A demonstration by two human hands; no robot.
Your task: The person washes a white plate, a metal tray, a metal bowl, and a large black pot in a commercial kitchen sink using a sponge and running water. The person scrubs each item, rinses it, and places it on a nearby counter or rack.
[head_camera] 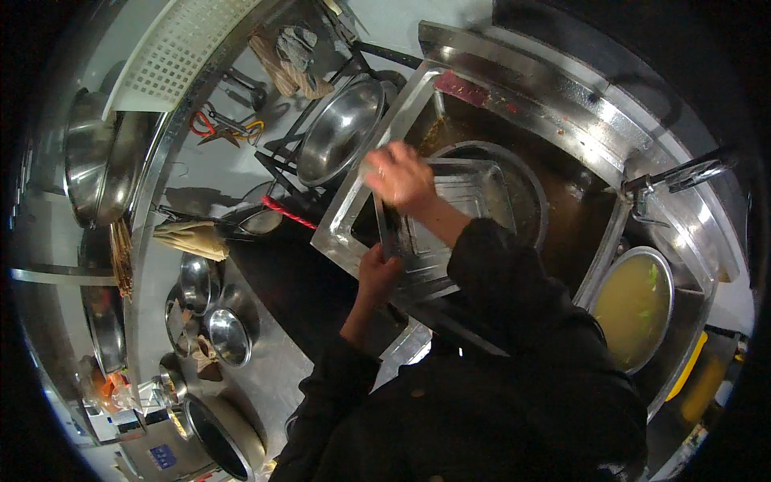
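Observation:
A rectangular metal pan (pixel 449 208) is tilted over the steel sink (pixel 608 232), above a large round basin (pixel 538 199) standing inside. My left hand (pixel 378 271) grips the near left edge of the pan, thumb on its rim. Blurred, my right hand (pixel 400 179) is over the pan's far left edge, its fingers curled; something pale seems to be at the fingertips, too unclear to name. Murky brownish water lies in the sink. A dark red cloth or pad (pixel 461 88) rests on the sink's far rim.
A steel bowl (pixel 342 134) leans on a black rack left of the sink. The faucet (pixel 680 178) reaches in from the right, near a basin of yellowish liquid (pixel 632 310). Scissors (pixel 205 123) and cloths (pixel 283 66) hang at the upper left. Several metal bowls (pixel 230 336) stand at the lower left.

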